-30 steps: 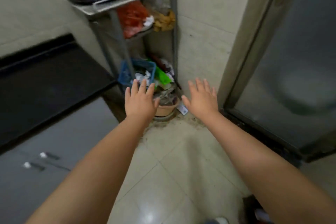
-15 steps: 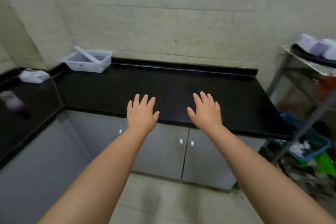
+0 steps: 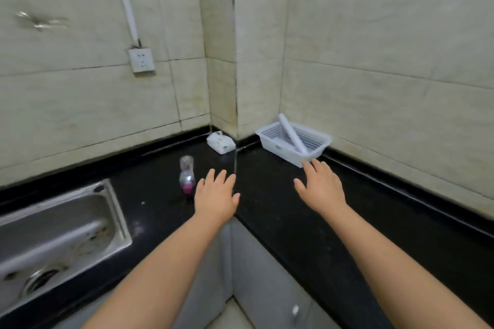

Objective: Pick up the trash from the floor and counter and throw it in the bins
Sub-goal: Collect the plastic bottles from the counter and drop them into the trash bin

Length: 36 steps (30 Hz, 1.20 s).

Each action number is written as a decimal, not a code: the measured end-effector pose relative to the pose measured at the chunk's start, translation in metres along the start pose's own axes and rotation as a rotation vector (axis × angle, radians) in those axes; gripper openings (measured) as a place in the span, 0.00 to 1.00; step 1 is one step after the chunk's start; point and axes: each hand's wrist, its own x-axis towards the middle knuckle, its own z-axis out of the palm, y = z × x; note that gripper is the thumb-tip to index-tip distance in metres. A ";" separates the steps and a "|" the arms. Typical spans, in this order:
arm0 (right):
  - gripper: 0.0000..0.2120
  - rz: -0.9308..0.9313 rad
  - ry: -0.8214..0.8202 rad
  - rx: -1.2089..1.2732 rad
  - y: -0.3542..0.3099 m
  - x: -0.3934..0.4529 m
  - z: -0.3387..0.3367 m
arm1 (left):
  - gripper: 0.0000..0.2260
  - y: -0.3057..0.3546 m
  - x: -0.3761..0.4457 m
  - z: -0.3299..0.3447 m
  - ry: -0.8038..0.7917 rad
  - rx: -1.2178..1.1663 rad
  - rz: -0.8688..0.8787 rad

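An empty clear plastic bottle (image 3: pixel 186 175) with a pink cap lies on the black counter (image 3: pixel 267 195) near the corner. Behind it, against the wall, rests a crumpled white packet (image 3: pixel 220 143). My left hand (image 3: pixel 216 196) hovers open, palm down, just right of the bottle and apart from it. My right hand (image 3: pixel 320 187) is also open, fingers spread, above the counter in front of a white plastic basket (image 3: pixel 318 141). Neither hand holds anything. No bin is in view.
A steel sink (image 3: pixel 56 235) is set into the counter at the left. A white roll (image 3: pixel 292 134) leans inside the basket. A wall socket (image 3: pixel 141 59) sits above the counter. Grey cabinet doors (image 3: pixel 267 275) are below, with floor tile at the bottom.
The view has swung left from the shelf rack, across the counter, to the counter corner and sink. Both hands stay open and stretched forward throughout.
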 end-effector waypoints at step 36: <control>0.30 0.046 -0.572 0.004 -0.169 0.297 0.304 | 0.27 -0.235 0.358 0.159 -0.318 -0.400 -0.268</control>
